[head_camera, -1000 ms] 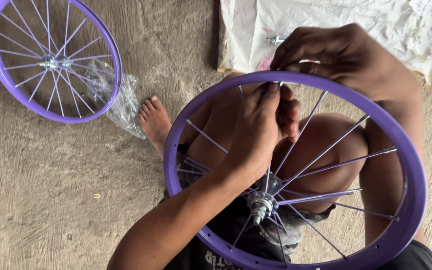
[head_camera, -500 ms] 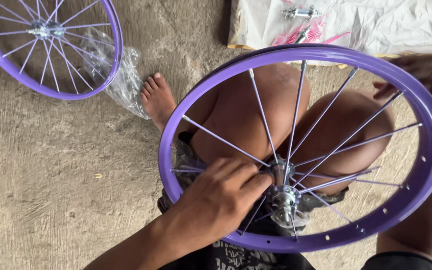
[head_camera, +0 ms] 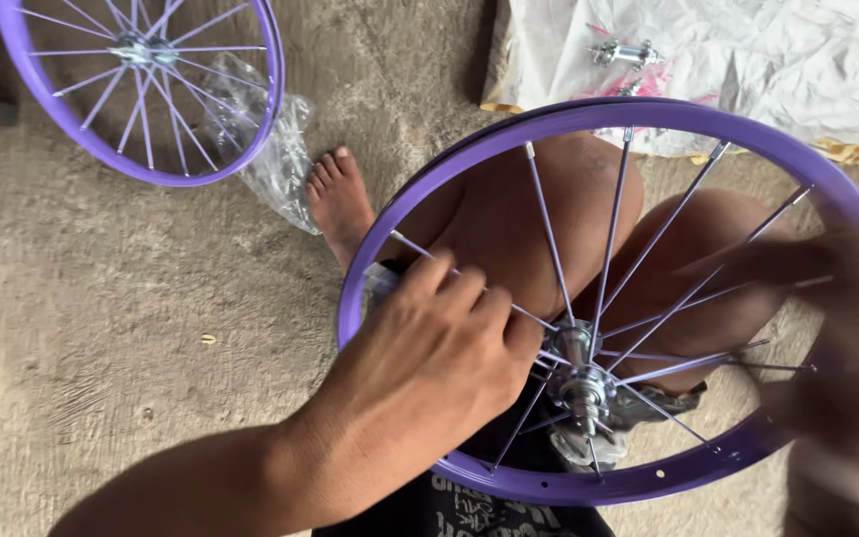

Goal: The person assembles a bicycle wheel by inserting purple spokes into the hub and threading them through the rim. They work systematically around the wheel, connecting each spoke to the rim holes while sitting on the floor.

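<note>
Rough grey concrete floor (head_camera: 151, 378) fills the scene, with a white cloth (head_camera: 748, 60) spread at the far right and a small metal hub (head_camera: 623, 52) lying on it. A purple wheel (head_camera: 390, 259) rests across the seated person's bare knees at the right. The left hand (head_camera: 439, 358) reaches in among the spokes (head_camera: 544, 234) just left of the wheel's hub (head_camera: 579, 373), fingers curled together on a spoke. The right hand (head_camera: 847, 328) is a blur at the rim's right edge; its grip cannot be told. A second purple wheel (head_camera: 251, 129) lies far left beside crumpled clear plastic (head_camera: 275, 164).
</note>
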